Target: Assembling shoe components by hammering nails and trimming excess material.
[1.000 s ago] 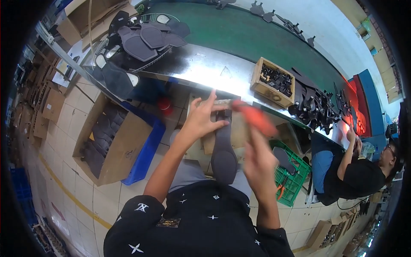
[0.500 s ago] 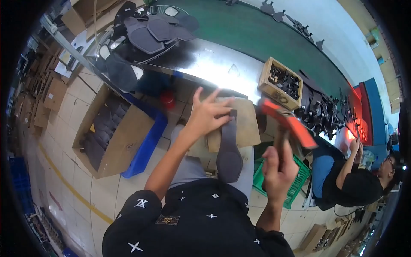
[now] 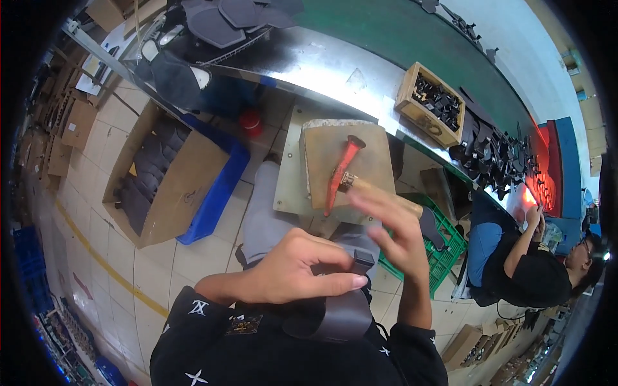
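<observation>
My left hand point(image 3: 309, 267) is closed around the narrow heel end of a dark grey shoe sole point(image 3: 344, 316), held close to my chest. A small black heel block point(image 3: 362, 260) sticks up at that end, beside my thumb and forefinger. The sole's broad front part hangs below the hand. My right hand point(image 3: 396, 228) is empty, its fingers stretched out and blurred, just beside the wooden handle of a red-headed hammer point(image 3: 344, 168). The hammer lies on a tan square pad point(image 3: 370, 145) on a work block in front of my knees.
A wooden box of small black heel parts point(image 3: 405, 100) stands on the metal bench, with heeled soles point(image 3: 489, 157) beside it. Grey soles fill a cardboard box point(image 3: 187, 193) at left. A green crate point(image 3: 444, 257) stands at right, near a seated co-worker point(image 3: 528, 273).
The hammer has been let go and now lies on the pad. My left hand has lifted the sole off the pad and brought it toward my chest.
</observation>
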Available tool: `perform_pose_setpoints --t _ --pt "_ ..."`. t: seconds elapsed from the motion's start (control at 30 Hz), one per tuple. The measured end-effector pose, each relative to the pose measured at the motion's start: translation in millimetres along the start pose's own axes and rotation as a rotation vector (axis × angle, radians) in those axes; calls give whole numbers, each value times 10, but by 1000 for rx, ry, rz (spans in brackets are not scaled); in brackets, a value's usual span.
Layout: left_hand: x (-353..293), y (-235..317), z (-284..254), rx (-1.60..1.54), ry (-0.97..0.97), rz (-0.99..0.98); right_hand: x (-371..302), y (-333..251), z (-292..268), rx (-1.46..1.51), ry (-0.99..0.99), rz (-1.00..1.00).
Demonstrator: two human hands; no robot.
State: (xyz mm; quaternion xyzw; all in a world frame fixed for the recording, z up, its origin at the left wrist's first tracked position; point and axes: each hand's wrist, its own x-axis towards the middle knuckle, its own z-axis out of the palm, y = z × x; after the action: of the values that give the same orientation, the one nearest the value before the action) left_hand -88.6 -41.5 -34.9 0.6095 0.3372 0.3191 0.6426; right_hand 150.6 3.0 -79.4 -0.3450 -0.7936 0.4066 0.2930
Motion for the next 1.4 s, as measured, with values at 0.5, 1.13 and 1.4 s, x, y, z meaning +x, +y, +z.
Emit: perform_pose_setpoints --t 0.5,1.13,1.4 --pt "407 -106 204 -287 -124 -336 -412 250 -610 339 543 269" --pt "1289 520 -946 958 943 512 512 901 -3286 -1353 872 -245" --pt "1234 530 0 290 44 289 535 -196 -1191 -572 234 -542"
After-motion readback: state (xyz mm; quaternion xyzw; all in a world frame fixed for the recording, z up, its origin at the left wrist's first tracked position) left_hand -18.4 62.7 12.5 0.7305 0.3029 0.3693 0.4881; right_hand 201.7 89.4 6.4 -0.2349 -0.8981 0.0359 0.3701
